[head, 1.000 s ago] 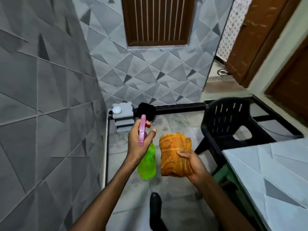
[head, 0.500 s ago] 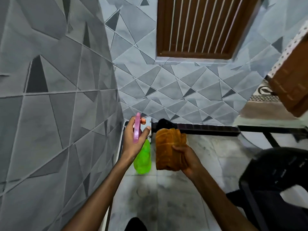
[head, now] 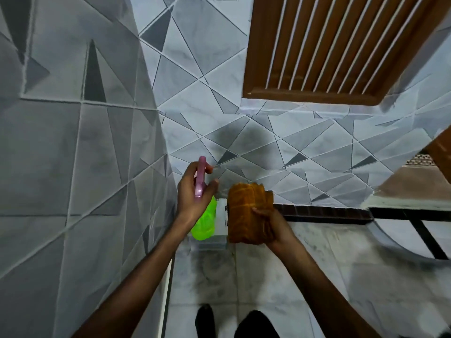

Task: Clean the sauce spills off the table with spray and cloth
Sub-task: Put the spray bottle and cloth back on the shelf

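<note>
My left hand (head: 192, 193) grips a spray bottle (head: 205, 223) with a bright green body and a pink trigger head, held upright in front of the tiled corner. Just to its right, my right hand (head: 271, 225) holds a folded orange cloth (head: 246, 211) from its lower right side. Bottle and cloth are side by side, almost touching, above the floor. The table with the sauce spills is out of view.
Grey geometric tiled walls (head: 73, 142) close in on the left and straight ahead. A brown louvred shutter (head: 329, 50) sits in the far wall. A small white box (head: 220, 223) stands on the marble floor (head: 268, 276) behind my hands. My dark feet (head: 205, 320) show at the bottom.
The view has swung left and closer to the corner; the black chair and the table have left the frame. Both hands keep the same hold on the bottle and the cloth.
</note>
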Demonstrator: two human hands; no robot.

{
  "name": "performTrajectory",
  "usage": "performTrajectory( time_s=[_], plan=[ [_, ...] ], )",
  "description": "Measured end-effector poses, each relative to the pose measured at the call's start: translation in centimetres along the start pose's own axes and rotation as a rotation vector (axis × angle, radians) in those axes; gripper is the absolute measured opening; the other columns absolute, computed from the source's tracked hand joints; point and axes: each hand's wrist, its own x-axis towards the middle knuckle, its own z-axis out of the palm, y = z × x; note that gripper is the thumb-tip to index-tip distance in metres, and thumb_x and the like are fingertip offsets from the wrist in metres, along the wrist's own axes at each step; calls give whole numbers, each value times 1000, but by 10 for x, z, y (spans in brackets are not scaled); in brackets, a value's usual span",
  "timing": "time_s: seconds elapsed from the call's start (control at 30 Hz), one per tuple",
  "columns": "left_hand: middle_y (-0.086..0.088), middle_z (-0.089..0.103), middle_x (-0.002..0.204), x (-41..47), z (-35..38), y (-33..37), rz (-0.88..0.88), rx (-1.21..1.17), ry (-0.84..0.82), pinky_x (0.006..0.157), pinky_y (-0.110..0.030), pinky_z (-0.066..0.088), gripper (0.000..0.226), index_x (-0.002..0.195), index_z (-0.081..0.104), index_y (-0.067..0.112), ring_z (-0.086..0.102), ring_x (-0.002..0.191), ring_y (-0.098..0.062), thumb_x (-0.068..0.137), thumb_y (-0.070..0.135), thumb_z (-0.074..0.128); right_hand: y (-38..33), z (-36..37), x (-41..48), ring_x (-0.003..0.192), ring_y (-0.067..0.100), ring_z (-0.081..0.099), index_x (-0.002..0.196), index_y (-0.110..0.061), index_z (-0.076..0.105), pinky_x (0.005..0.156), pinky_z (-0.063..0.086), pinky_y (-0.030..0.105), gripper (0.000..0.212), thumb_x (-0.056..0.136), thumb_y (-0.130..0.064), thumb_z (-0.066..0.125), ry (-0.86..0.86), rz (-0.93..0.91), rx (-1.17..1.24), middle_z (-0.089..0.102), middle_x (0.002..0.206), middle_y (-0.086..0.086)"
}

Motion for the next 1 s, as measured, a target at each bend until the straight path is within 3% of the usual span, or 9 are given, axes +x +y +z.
performTrajectory(
  time_s=[0.1, 0.3, 0.37, 0.43, 0.53, 0.67, 0.83, 1.0],
  plan=[
    [8, 63, 99, 55, 0, -25, -2, 14, -2, 68, -21, 45, 29, 108, 59, 8, 58, 77, -6, 83, 16, 71, -23, 9, 51, 113, 43, 66, 136, -10, 56, 90, 56, 55, 48, 89, -7, 64, 9, 26, -4, 69, 123, 21],
    [5, 63, 101, 143, 8, -113, -86, 16, 3, 65, -32, 48, 25, 110, 58, 14, 55, 70, -11, 88, 18, 71, -42, 18, 176, 116, 44, 63, 141, -14, 52, 92, 53, 61, 71, 75, -9, 79, 59, 104, -63, 66, 129, 20],
    [7, 61, 100, 162, 12, -147, -100, 16, -5, 66, -32, 48, 24, 108, 58, 19, 56, 73, -9, 89, 13, 71, -34, 15, 217, 114, 43, 65, 140, -14, 53, 92, 54, 61, 65, 79, -7, 75, 73, 127, -62, 67, 127, 19],
    [9, 61, 100, 182, 20, -196, -121, 0, 13, 68, -28, 50, 29, 109, 57, 21, 59, 78, -4, 88, 6, 71, -16, 5, 271, 112, 42, 66, 139, -15, 54, 87, 57, 58, 60, 82, -6, 70, 106, 157, -62, 68, 125, 18],
    [-1, 61, 100, 199, 31, -271, -117, 42, 28, 63, -18, 47, 24, 107, 55, 3, 56, 67, 0, 89, 3, 70, 23, -15, 346, 110, 41, 67, 142, -15, 52, 80, 60, 53, 63, 82, -6, 69, 178, 217, -47, 67, 127, 17],
    [-3, 57, 99, 213, 45, -386, -108, 24, 54, 61, -19, 44, 25, 107, 52, -5, 52, 65, -2, 91, 4, 68, 90, -41, 448, 110, 39, 68, 142, -14, 52, 73, 62, 48, 53, 91, -5, 62, 198, 306, -44, 66, 129, 19],
    [-4, 57, 97, 213, 58, -531, -117, 73, 53, 59, -30, 45, 25, 105, 54, 0, 53, 62, -17, 90, 9, 71, 170, -67, 571, 114, 42, 66, 142, -7, 51, 84, 60, 54, 58, 86, -7, 66, 201, 351, -80, 63, 132, 23],
    [-12, 57, 94, 200, 64, -628, -123, 98, 21, 59, -37, 49, 28, 103, 53, -10, 56, 62, -22, 89, 5, 72, 229, -80, 655, 116, 44, 64, 142, -5, 50, 92, 55, 60, 66, 79, -10, 67, 214, 343, -56, 63, 132, 23]
  ],
)
